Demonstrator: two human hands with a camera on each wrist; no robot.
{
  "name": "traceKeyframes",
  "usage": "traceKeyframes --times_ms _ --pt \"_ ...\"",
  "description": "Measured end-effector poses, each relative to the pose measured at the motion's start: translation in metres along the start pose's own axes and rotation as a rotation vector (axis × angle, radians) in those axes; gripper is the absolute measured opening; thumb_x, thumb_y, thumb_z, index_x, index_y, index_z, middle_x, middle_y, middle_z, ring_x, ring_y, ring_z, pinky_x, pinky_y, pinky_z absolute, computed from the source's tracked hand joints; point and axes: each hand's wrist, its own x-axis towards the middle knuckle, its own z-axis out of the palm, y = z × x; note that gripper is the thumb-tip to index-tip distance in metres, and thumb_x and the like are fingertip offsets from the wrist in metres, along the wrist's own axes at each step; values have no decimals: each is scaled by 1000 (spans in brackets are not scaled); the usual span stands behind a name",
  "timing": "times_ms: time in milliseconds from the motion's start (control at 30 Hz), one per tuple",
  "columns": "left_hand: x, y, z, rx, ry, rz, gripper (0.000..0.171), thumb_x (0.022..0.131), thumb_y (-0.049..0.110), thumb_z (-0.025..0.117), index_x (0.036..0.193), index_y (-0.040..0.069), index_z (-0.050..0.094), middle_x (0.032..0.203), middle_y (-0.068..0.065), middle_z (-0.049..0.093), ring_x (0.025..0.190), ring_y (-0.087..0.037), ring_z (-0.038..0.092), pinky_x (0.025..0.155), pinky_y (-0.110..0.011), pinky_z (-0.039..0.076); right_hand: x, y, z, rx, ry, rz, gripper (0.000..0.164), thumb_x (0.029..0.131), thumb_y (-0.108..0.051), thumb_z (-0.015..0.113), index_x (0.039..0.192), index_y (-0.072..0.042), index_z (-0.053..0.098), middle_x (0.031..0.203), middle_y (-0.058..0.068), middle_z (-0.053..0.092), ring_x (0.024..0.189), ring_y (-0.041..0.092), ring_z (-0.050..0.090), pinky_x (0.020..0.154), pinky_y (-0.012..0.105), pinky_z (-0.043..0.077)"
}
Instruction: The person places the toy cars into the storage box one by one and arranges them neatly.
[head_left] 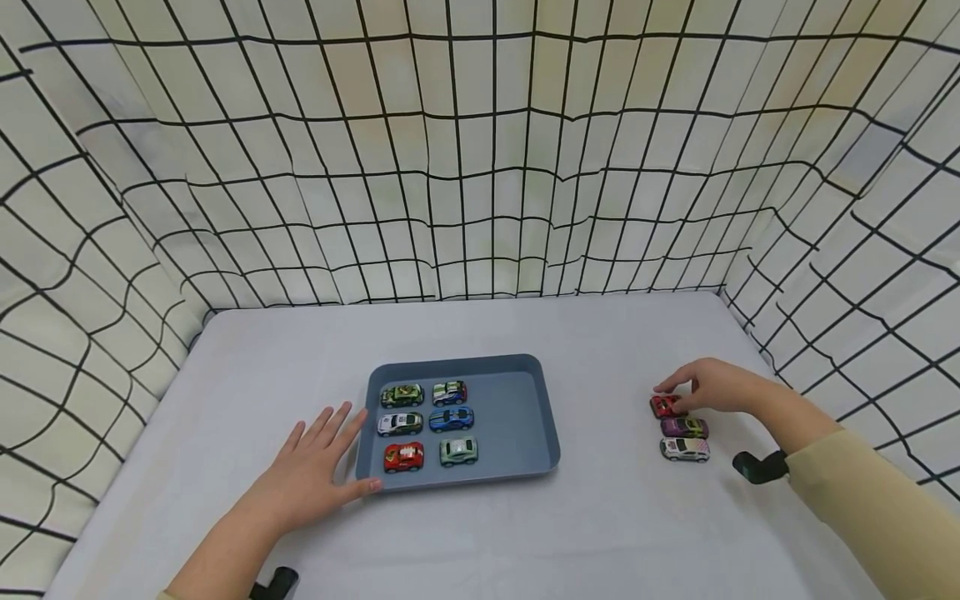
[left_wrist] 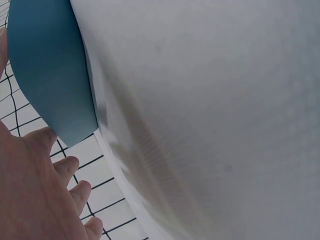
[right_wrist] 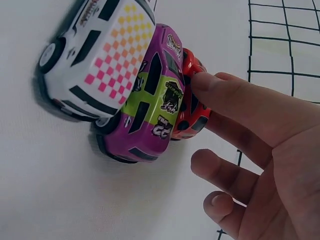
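My right hand (head_left: pixel 720 387) is at the red toy car (head_left: pixel 664 406), its thumb and index finger pinching the car's sides. Just in front of that car stand a purple and lime toy car (right_wrist: pixel 155 100) and a white toy car with a pink and yellow check (right_wrist: pixel 112 55), close together in a row. My left hand (head_left: pixel 311 475) lies with fingers spread at the left edge of a blue-grey tray (head_left: pixel 517 417); its thumb touches the near left corner. Inside the tray's left half, several toy cars stand in two columns, among them a red car (head_left: pixel 403 457) and a blue car (head_left: pixel 452 418).
A white cloth (head_left: pixel 600 525) covers the table. Black-lined grid curtains (head_left: pixel 480 167) enclose its back and sides. Between the tray and the row of cars is a stretch of bare cloth. Dark wrist-camera mounts (head_left: pixel 760 467) show beside both forearms.
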Motion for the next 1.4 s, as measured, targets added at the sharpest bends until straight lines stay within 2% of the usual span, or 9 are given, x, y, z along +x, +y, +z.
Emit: traceKeyframes --times_ms 100,233,500,633,900,1133,1400 --pt "0 0 1 -2 8 1 108 77 79 60 156 10 32 160 -21 26 146 -45 19 114 -69 12 1 -1 0 3 -21 12 31 88 -21 76 119 -20 74 122 10 65 93 22 58 73 36 54" --pt "-1 -1 2 -6 17 -3 108 76 78 62 156 11 33 160 -20 26 147 -44 19 114 -68 13 2 -2 1 -11 -35 8 30 88 -20 75 118 -21 75 120 9 66 95 22 57 72 35 54" --pt "0 0 1 -1 -4 -6 111 76 83 57 156 11 31 161 -20 24 147 -45 18 114 -69 12 2 -6 3 -40 -25 -16 31 89 -19 74 120 -20 74 120 10 65 93 22 57 70 33 52" --pt "0 -2 2 -9 13 2 110 76 82 58 156 11 32 160 -21 26 146 -45 19 114 -69 12 3 -8 5 -63 -9 -35 30 89 -18 73 119 -17 74 120 10 66 88 20 56 68 31 51" --pt "1 -3 4 -4 3 3 111 76 83 56 156 11 31 161 -20 24 147 -45 18 114 -69 11 8 -11 6 -71 16 -62 33 88 -12 71 121 -16 72 121 11 66 95 22 59 77 35 55" --pt "0 0 0 -13 6 4 110 76 82 57 156 11 32 160 -21 26 146 -45 19 114 -69 12 10 -15 2 -18 31 -66 38 87 -20 77 124 -13 71 120 11 65 92 22 57 72 35 53" --pt "2 -1 2 -8 18 1 109 75 79 61 155 10 33 160 -21 27 146 -46 20 114 -69 13 15 -25 -6 -9 23 -65 42 86 -27 78 126 -16 71 123 9 65 95 23 57 75 36 53"
